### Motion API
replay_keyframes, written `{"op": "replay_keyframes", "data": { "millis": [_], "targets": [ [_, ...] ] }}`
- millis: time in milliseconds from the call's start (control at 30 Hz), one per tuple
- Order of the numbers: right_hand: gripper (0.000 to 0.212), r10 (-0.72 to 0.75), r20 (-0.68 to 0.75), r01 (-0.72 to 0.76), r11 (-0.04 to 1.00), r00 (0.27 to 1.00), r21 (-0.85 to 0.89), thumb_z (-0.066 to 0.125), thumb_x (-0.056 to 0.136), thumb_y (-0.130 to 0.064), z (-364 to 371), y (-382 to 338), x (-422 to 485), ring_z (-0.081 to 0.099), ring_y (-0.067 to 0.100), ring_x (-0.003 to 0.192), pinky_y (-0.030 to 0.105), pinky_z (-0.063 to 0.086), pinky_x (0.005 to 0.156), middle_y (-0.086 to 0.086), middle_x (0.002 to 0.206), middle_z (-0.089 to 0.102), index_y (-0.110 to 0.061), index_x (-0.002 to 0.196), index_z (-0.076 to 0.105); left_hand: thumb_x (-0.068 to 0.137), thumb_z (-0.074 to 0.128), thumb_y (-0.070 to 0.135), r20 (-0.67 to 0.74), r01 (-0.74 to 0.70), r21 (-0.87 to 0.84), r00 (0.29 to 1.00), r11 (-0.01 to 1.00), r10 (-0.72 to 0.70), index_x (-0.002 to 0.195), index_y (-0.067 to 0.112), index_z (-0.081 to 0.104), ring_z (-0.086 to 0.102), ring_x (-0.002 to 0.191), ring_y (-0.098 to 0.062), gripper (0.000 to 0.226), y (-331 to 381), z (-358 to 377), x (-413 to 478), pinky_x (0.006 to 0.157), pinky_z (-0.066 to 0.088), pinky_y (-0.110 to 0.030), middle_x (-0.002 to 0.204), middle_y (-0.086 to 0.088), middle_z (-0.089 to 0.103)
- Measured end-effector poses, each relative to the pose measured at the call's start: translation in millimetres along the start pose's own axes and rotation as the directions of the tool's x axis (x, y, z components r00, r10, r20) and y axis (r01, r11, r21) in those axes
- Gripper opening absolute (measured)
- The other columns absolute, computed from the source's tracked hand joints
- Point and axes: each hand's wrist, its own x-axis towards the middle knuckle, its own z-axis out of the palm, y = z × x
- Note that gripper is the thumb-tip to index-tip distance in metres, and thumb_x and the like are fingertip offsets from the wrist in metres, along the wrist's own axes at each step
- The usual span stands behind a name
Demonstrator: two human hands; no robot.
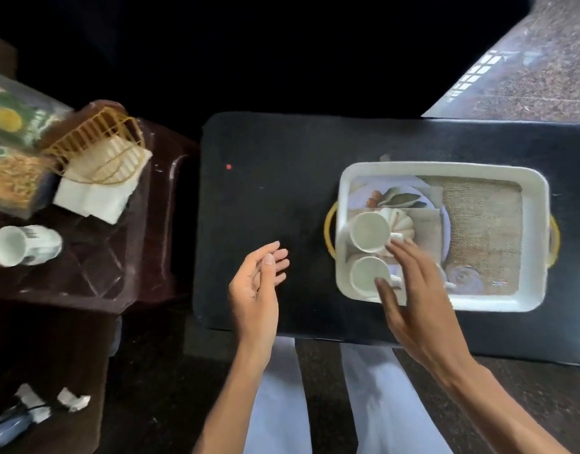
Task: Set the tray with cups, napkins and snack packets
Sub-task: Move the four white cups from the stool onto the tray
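A white tray point(530, 191) with yellow handles sits on the black table point(282, 191). Two white cups stand at its left end, one behind point(368, 231) and one in front point(368, 273). My right hand point(413, 290) hovers over the tray beside the cups, fingers spread, holding nothing. My left hand point(257, 283) floats above the table left of the tray, open and empty. On the brown side table point(95, 273) at left lie a third white cup point(23, 245) on its side, white napkins point(98, 188) under a gold wire holder point(95, 139), and snack packets point(13, 152).
The tray's floor carries a printed picture and a burlap pattern, free at its right half. Crumpled paper point(72, 399) lies low at left. My legs in light trousers point(282, 404) are below the table edge. Stone floor shows at top right.
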Motion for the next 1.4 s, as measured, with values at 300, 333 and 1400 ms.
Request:
{"op": "replay_keyframes", "data": {
  "millis": [300, 333, 1400],
  "targets": [
    [0.052, -0.338, 0.152, 0.349, 0.936, 0.929, -0.047, 0.062, 0.096, -0.019, 116, -133, 45, 0.033, 0.025, 0.147, 0.036, 0.033, 0.118, 0.01, 0.149, 0.048, -0.001, 0.143, 0.048, 0.105, 0.05, 0.012, -0.261, -0.067, 0.066, 0.962, 0.996, 0.082, 0.12, 0.012, 0.071, 0.07, 0.111, -0.012, 0.025, 7, -144, 48, 0.096, 0.059, -0.043, 0.12, 0.002, 0.073],
    [0.052, -0.35, 0.183, 0.366, 0.929, 0.919, -0.06, 0.062, 0.096, -0.019, 128, -148, 49, 0.033, 0.026, 0.147, 0.037, 0.034, 0.117, 0.011, 0.149, 0.048, -0.001, 0.143, 0.048, 0.105, 0.05, 0.012, -0.291, -0.084, 0.098, 0.951, 0.992, 0.109, 0.121, 0.011, 0.07, 0.069, 0.114, -0.014, 0.026, 7, -163, 55, 0.097, 0.058, -0.044, 0.122, 0.0, 0.072],
    [0.014, -0.349, 0.324, 0.259, 0.921, 0.879, 0.29, 0.062, 0.096, -0.011, 304, -340, 99, 0.062, 0.025, 0.086, 0.035, 0.051, 0.075, 0.009, 0.095, 0.067, -0.006, 0.107, 0.07, 0.109, 0.036, 0.033, -0.496, -0.008, -0.195, 0.864, 0.981, -0.091, 0.119, 0.02, 0.072, 0.067, 0.115, -0.006, 0.04, -8, -319, 170, 0.1, 0.057, -0.037, 0.12, 0.004, 0.073]
  ]
}}
